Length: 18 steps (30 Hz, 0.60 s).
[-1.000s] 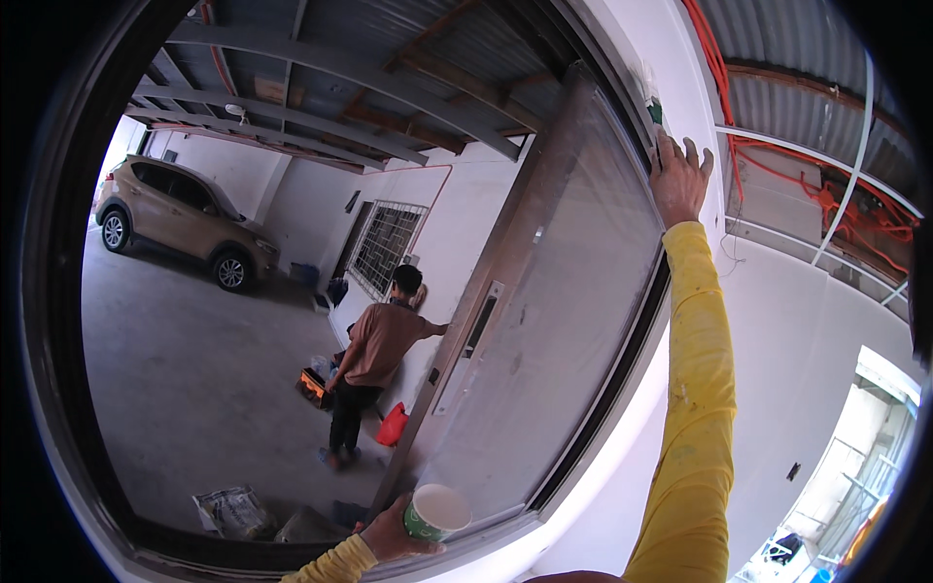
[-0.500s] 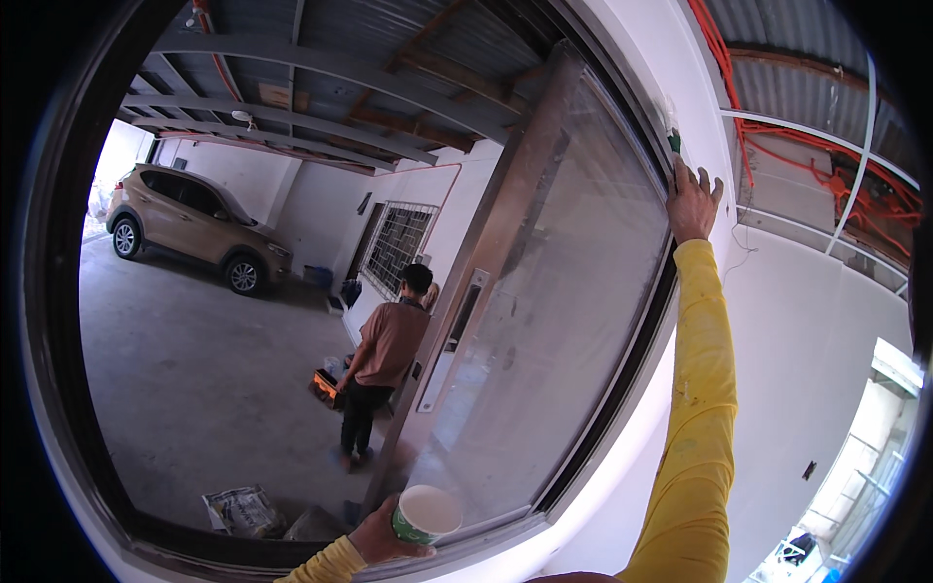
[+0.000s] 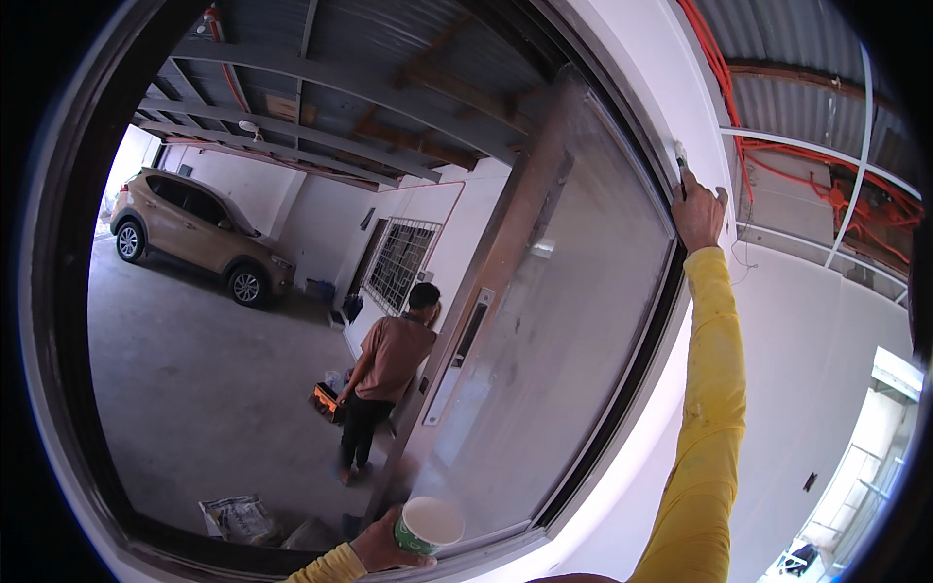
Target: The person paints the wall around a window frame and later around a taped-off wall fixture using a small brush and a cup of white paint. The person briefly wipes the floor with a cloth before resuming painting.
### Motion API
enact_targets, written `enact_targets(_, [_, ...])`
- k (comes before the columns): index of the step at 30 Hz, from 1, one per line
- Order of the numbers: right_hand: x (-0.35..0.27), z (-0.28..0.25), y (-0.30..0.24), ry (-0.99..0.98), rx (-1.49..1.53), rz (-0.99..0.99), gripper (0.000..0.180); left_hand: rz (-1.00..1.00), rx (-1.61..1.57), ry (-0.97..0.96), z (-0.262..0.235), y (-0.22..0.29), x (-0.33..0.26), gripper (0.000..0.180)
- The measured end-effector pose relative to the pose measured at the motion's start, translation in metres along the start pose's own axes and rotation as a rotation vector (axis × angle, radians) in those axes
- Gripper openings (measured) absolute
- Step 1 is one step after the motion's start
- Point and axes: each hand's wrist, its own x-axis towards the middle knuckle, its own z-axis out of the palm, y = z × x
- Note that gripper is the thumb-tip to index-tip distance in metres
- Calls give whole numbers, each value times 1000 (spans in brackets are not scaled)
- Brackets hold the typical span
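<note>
In the head view, the right hand (image 3: 698,214) is at the upper right of the frame, its fingers pinching the handle of a brush (image 3: 683,167). The brush's pale tip points up at the white wall (image 3: 653,92), just right of the dark frame (image 3: 622,112); whether it touches the wall I cannot tell. The left hand (image 3: 382,546), at lower centre, curls around a green paper cup (image 3: 412,536), rim tilted toward the camera; how full it is I cannot tell.

The dark frame's edge bends up the far left, across the top and down to the lower right. Between the hands spreads the glass panel (image 3: 573,321) with its brown edge, the cup just before its bottom corner. A wide grey wall (image 3: 777,330) lies right of the yellow sleeve (image 3: 714,389), below orange cables (image 3: 836,189).

Left of the panel, the opening gives onto broad concrete floor (image 3: 214,389), between a tan car (image 3: 199,233), a co-worker (image 3: 389,355) and a sack (image 3: 238,520) near the lower edge.
</note>
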Motion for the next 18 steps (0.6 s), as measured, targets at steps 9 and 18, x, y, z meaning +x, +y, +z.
enact_targets(9, [74, -130, -116, 353, 1023, -120, 35, 35, 24, -22, -4, 6, -5, 110])
enact_targets(18, [106, -78, -48, -12, 1688, 363, 38, 115, 76, -19, -7, 2, -7, 112])
